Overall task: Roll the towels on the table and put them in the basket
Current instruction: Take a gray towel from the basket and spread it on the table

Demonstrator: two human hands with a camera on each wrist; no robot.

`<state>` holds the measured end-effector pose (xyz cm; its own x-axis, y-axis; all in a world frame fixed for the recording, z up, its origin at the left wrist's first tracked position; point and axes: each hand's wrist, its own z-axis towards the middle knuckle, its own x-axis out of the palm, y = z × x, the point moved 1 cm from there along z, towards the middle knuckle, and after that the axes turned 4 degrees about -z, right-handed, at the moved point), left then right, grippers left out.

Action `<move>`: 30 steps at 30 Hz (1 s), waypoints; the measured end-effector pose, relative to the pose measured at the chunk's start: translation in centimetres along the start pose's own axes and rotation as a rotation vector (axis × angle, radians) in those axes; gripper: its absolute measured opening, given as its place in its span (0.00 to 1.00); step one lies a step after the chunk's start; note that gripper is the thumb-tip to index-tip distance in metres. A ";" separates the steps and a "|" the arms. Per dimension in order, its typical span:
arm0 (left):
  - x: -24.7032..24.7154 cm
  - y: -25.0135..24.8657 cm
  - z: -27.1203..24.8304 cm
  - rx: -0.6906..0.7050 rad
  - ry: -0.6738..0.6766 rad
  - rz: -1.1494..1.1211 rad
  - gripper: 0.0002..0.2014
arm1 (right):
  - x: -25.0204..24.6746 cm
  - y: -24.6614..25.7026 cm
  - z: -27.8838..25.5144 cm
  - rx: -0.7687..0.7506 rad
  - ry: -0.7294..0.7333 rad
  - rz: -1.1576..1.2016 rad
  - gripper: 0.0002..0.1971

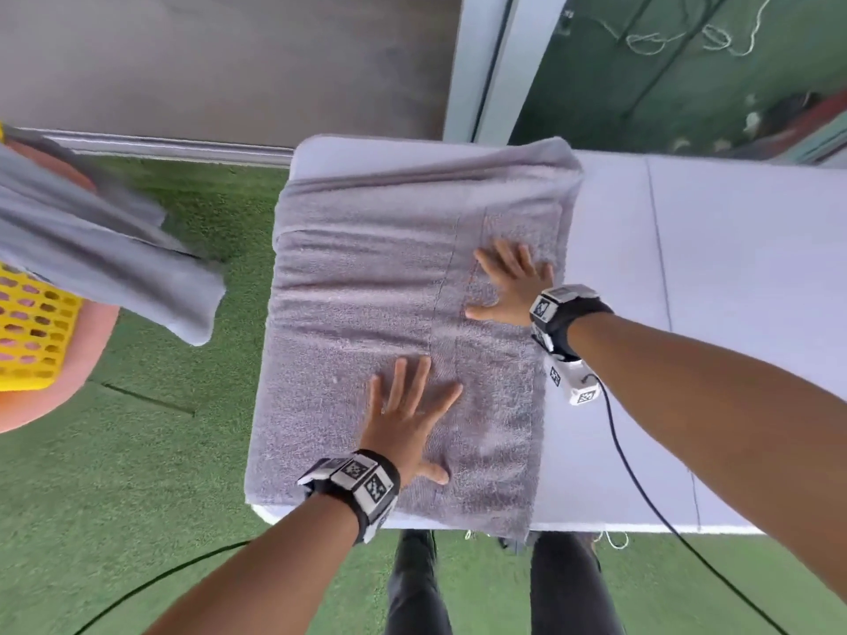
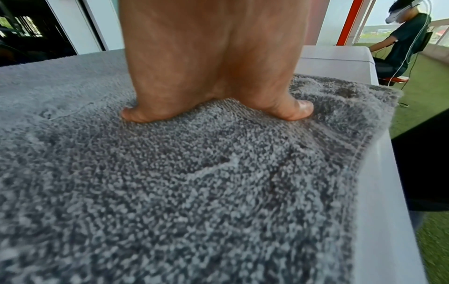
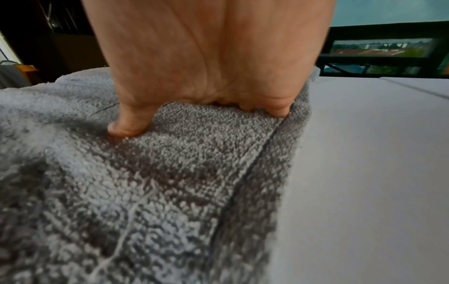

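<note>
A grey towel [image 1: 366, 291] lies folded flat over the left end of the white table [image 1: 733, 268]. My left hand [image 1: 408, 414] presses on its near middle with fingers spread and straight. My right hand [image 1: 511, 286] lies flat near the towel's right edge, fingers spread too. The left wrist view shows the left hand [image 2: 211, 73] pressed into the towel's pile [image 2: 194, 182]. In the right wrist view the right hand [image 3: 206, 67] rests on the towel [image 3: 145, 182] beside a seam close to its edge. A yellow basket [image 1: 32, 327] stands at the far left.
Another grey towel [image 1: 105, 249] hangs over the basket, which sits on an orange stool [image 1: 96, 341]. Green turf [image 1: 137, 474] covers the floor. Cables trail from both wrists. A seated person [image 2: 408, 42] is at the table's far end. The right half of the table is bare.
</note>
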<state>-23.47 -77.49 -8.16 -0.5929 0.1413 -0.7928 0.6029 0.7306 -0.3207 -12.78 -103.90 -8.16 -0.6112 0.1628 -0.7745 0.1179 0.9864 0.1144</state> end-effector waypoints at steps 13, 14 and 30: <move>-0.3 -23.5 14.2 -0.023 -0.014 -0.098 0.64 | 0.1 -21.5 -5.4 0.031 0.035 0.042 0.52; -0.1 -25.9 15.4 -0.020 -0.017 -0.096 0.65 | 0.2 -23.4 -5.8 0.021 0.035 0.049 0.51; 4.9 -60.2 32.8 -0.017 -0.123 -0.079 0.65 | 3.3 -58.9 -14.7 0.049 -0.110 0.113 0.49</move>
<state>-45.11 -142.70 -9.76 -0.5676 0.0013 -0.8233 0.5475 0.7475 -0.3763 -33.24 -161.19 -8.35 -0.5026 0.2670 -0.8223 0.2206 0.9592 0.1766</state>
